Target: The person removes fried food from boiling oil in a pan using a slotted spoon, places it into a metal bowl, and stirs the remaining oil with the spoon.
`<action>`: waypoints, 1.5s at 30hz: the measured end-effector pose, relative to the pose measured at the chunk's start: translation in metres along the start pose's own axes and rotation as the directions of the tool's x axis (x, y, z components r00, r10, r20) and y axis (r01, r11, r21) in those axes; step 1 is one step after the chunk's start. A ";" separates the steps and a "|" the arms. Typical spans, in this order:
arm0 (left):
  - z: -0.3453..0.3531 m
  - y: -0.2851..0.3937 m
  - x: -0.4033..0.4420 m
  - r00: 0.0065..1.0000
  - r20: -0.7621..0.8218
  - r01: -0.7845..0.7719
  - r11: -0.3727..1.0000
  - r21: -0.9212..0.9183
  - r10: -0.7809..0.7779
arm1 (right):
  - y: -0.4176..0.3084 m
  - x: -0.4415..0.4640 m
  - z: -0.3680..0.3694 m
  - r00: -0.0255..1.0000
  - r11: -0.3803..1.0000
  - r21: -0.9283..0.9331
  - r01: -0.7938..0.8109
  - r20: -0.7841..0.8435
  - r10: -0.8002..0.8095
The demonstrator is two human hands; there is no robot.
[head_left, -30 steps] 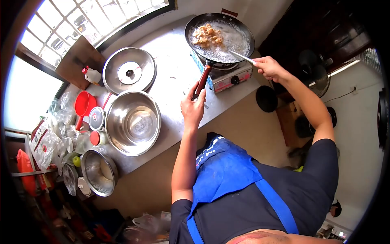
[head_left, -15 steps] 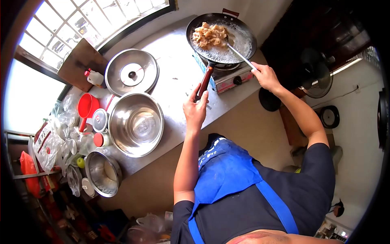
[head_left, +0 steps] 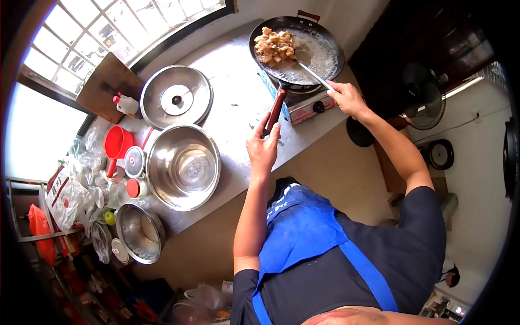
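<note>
A dark wok (head_left: 325,40) sits on a gas stove (head_left: 311,110) at the counter's far end. My left hand (head_left: 262,146) is closed around its brown handle (head_left: 277,111). Browned pieces of food (head_left: 274,45) lie heaped at the wok's left side, with bubbling, foamy liquid (head_left: 318,53) over the rest of the bottom. In my right hand (head_left: 349,99) is the pale end of a long metal spatula (head_left: 314,74). Its head reaches into the wok at the lower right edge of the food and is partly hidden there, so its exact shape is unclear.
Left along the counter stand a large steel basin (head_left: 183,167), a steel lid (head_left: 176,97), a red ladle-like scoop (head_left: 117,142), a white bottle (head_left: 126,104) and a smaller steel bowl (head_left: 140,234). A cutting board (head_left: 108,86) leans by the window. A fan (head_left: 423,97) stands at right.
My right hand has moved slightly left with the spatula. The food heap has been pushed left and up in the wok. My left hand keeps its grip on the handle.
</note>
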State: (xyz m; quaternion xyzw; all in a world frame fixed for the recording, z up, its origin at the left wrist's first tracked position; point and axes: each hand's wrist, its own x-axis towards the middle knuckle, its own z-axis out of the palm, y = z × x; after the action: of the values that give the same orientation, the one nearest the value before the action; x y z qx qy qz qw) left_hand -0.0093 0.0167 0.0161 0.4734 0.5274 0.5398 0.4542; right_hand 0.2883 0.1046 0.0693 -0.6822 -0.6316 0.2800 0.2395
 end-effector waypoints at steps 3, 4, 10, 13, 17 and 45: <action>0.001 0.000 0.000 1.000 0.005 0.008 1.000 0.001 -0.008 | 0.001 0.000 0.000 1.000 0.998 0.054 0.029 -0.006 -0.028; 0.001 -0.001 0.000 1.000 0.006 0.008 1.000 -0.013 -0.008 | 0.007 0.004 0.004 0.999 0.992 0.124 0.037 0.012 -0.039; -0.001 0.005 -0.001 0.998 0.025 0.058 0.998 -0.006 -0.058 | -0.030 -0.010 -0.013 0.939 0.826 0.466 -0.316 0.278 0.202; 0.000 0.004 -0.001 0.998 0.022 0.053 0.998 -0.024 -0.053 | -0.033 -0.010 -0.013 0.916 0.751 0.535 -0.387 0.317 0.246; 0.000 0.000 0.000 1.000 0.017 0.019 0.999 -0.031 -0.019 | -0.031 -0.007 -0.014 0.899 0.689 0.583 -0.431 0.338 0.277; -0.001 0.004 -0.002 0.998 0.019 0.068 0.996 -0.053 -0.067 | -0.007 -0.017 0.039 0.901 0.446 0.785 -0.429 0.339 0.271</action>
State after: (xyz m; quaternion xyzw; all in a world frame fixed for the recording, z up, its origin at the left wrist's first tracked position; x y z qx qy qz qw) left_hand -0.0094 0.0142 0.0202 0.4478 0.5246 0.5339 0.4891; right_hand 0.2554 0.0867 0.0471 -0.5692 -0.2777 0.6480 0.4231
